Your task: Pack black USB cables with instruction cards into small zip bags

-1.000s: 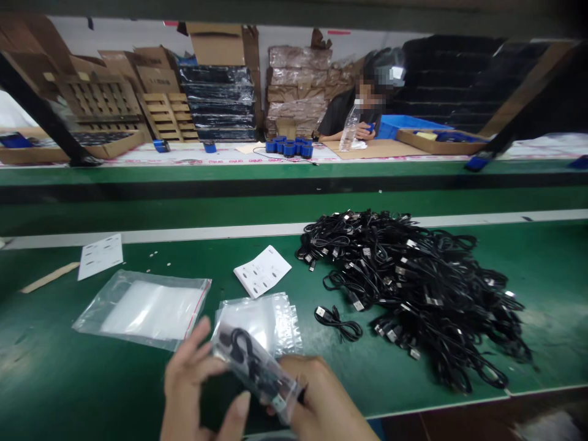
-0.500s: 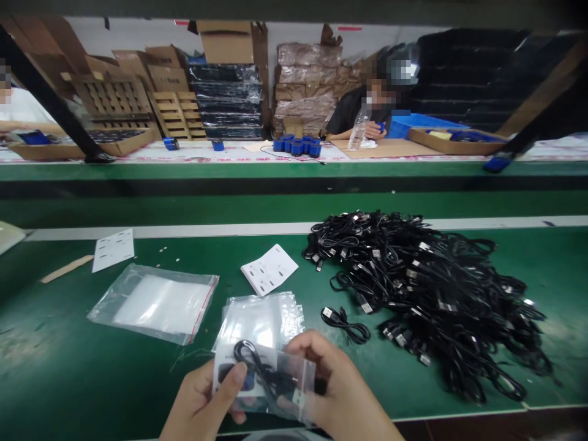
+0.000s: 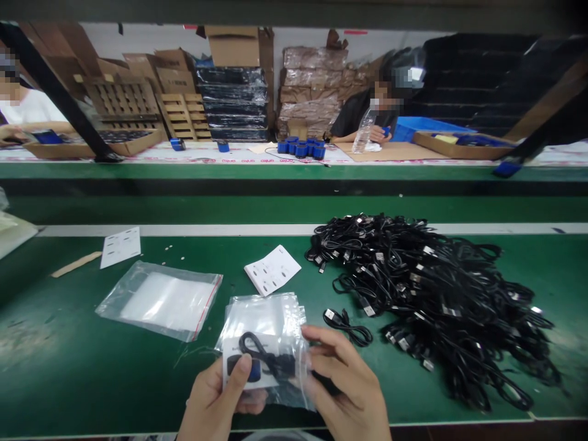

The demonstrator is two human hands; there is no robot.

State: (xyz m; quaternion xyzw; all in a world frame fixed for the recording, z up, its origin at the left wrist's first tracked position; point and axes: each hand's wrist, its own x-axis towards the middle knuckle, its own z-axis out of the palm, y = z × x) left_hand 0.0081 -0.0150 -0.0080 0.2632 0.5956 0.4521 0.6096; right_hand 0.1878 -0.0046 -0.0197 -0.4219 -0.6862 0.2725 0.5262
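My left hand (image 3: 220, 392) grips a small clear zip bag (image 3: 294, 392), its thumb pressed on the front. Inside the bag are a coiled black USB cable (image 3: 257, 348) and a white printed leaflet (image 3: 229, 350) showing a dark blue picture. My right hand (image 3: 346, 380) has the bag's right, zip-strip end between thumb and fingers; the thumb is slightly blurred. Just behind the held bag lies a stack of flat clear zip bags (image 3: 261, 309). One loose black cable (image 3: 351, 327) lies beyond my right hand.
A large heap of black USB cables (image 3: 432, 300) covers the right of the green table. Stacked leaflets (image 3: 272, 269), a big clear bag (image 3: 160, 300) and a single leaflet (image 3: 120, 247) lie left of it. Across the bench, two people sit near blue items (image 3: 301, 147).
My right hand's fingers have shifted along the bag's zip end and spread straighter. The bag now lies flatter, its zip end less folded. The whole view has moved slightly.
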